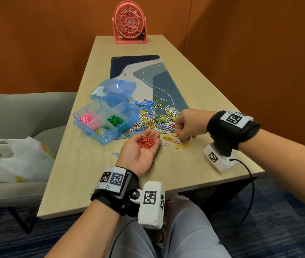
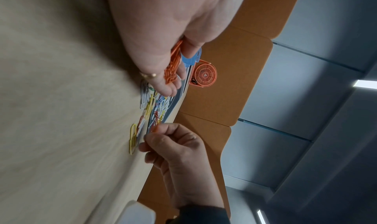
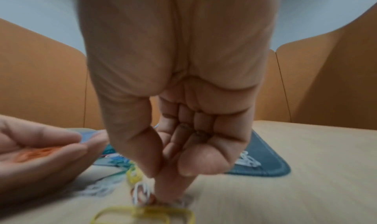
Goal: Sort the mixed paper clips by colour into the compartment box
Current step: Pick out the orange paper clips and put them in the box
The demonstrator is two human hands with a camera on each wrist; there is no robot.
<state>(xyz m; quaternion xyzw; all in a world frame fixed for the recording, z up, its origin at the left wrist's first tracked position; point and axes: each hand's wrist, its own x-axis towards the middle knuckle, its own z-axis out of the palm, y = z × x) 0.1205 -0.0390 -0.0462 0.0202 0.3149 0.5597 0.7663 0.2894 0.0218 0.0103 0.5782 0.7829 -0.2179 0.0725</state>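
My left hand [image 1: 138, 155] lies palm up on the table and carries a small heap of orange paper clips [image 1: 146, 142] [image 2: 173, 63] on relaxed fingers. My right hand [image 1: 180, 137] is just to its right with the fingers curled. Its thumb and index finger [image 3: 163, 193] come down on an orange clip [image 1: 175, 135] [image 2: 154, 128] at the mat's front edge. The blue compartment box [image 1: 110, 135] stands to the left with its lid [image 1: 114, 89] open; pink clips [image 1: 86, 118] and green clips [image 1: 115, 121] fill separate compartments. The mixed pile [image 1: 155, 118] spreads over the mat between box and right hand.
A large yellow clip [image 1: 183, 145] [image 3: 142, 214] and a few white ones lie in front of the right hand. One blue clip [image 1: 116, 154] sits left of my left wrist. A pink fan [image 1: 129, 22] stands at the far end. A grey chair with a plastic bag [image 1: 13, 159] is on the left.
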